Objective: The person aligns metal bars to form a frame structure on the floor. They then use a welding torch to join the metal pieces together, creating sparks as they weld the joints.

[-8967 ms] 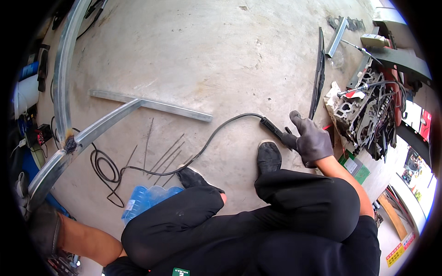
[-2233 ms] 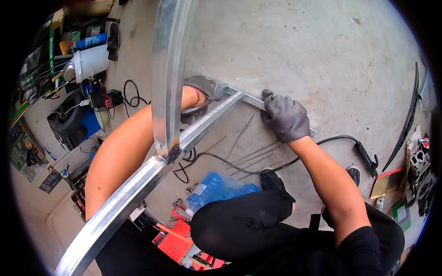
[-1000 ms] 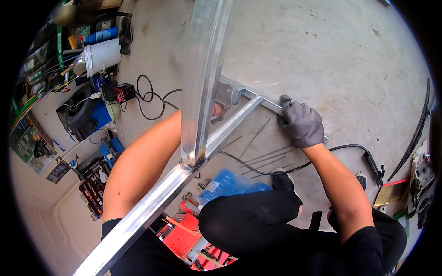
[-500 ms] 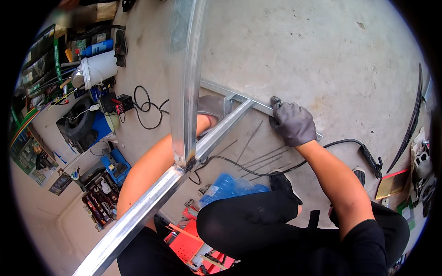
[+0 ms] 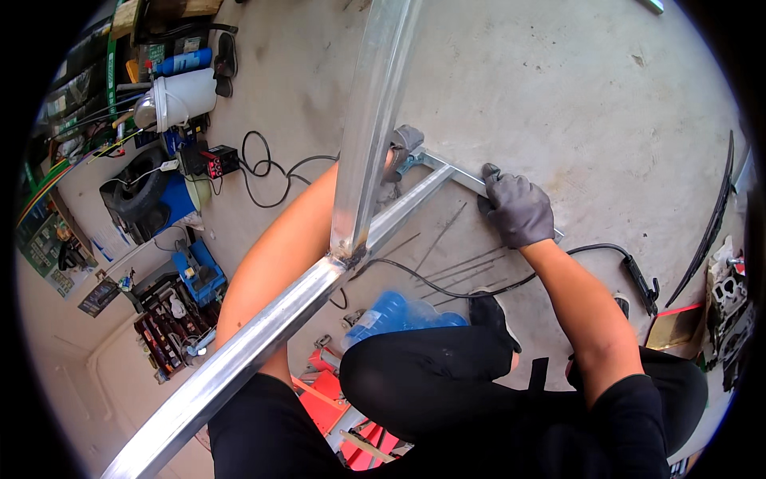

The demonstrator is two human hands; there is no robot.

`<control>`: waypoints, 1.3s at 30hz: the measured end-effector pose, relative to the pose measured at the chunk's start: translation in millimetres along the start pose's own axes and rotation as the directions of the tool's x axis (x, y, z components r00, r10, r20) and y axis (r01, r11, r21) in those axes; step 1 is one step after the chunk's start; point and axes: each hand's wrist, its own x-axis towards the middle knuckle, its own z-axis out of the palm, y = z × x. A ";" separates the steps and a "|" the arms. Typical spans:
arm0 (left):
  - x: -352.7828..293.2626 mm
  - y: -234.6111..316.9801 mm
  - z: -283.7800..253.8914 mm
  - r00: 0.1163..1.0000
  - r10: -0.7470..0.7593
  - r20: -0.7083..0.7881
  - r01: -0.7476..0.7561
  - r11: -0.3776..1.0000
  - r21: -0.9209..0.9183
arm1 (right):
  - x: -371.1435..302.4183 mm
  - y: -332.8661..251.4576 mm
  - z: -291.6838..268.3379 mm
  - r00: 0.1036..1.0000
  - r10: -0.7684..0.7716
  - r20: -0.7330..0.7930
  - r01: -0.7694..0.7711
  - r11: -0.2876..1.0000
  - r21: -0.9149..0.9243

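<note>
Metal frame: bare square tube (image 5: pixel 239 345), slanting up past the person's left side to a burnt joint (image 5: pixel 349 252), call that home base. From there an upright (image 5: pixel 373 120) goes off ahead, and a short tube (image 5: pixel 408 201) runs right to a cross bar (image 5: pixel 467 180).
Right hand: gloved hand (image 5: pixel 517 209), right of the joint, fingers curled round the cross bar.
Left hand: gloved hand (image 5: pixel 408 139), ahead of the joint, by the bar's far end. Fingers are partly behind the upright, so can't tell if they're gripping.
Burnt joint: probably the weak spot; levering the long tube hard could crack it.
Cross bar: might end up crooked if one hand pushes harder than the other. Slick metal could slide in a glove too.
Cable: black cable (image 5: pixel 471 296), right of the joint, could snag a foot. Same patch has thin rods (image 5: pixel 442 236) that could roll if stepped on.
Floor: scuffed grey concrete (image 5: pixel 558 96) all round the joint.
Room: cluttered workshop; white bucket (image 5: pixel 187 97) left of the joint, blue bottles (image 5: pixel 383 319) just below it, engine bits (image 5: pixel 728 295) far right.
</note>
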 end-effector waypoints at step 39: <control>12.0 17.0 5.4 0.982 -0.190 -0.019 0.176 0.941 -0.288 | -6.8 10.9 19.7 0.997 -0.066 -0.038 0.062 0.995 -0.084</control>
